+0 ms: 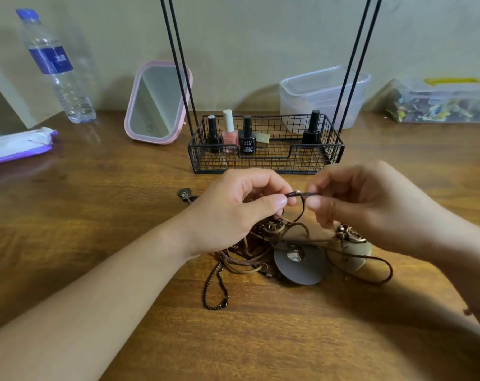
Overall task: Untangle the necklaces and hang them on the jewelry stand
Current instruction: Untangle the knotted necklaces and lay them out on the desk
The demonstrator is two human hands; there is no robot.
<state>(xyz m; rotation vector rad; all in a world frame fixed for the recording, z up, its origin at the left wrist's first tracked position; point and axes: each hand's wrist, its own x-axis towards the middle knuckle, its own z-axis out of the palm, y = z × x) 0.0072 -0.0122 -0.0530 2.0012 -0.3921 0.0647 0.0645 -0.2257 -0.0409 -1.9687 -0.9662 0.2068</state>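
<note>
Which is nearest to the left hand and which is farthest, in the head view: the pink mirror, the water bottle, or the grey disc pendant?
From the left hand:
1. Grey disc pendant, just below and to the right, in the necklace tangle.
2. Pink mirror, behind and to the left.
3. Water bottle, far back left by the wall.

Single head-worn camera, wide-angle, looks forward and down over my forearms; table [123, 215] close below, wall [261, 50] near behind. No second view.
</note>
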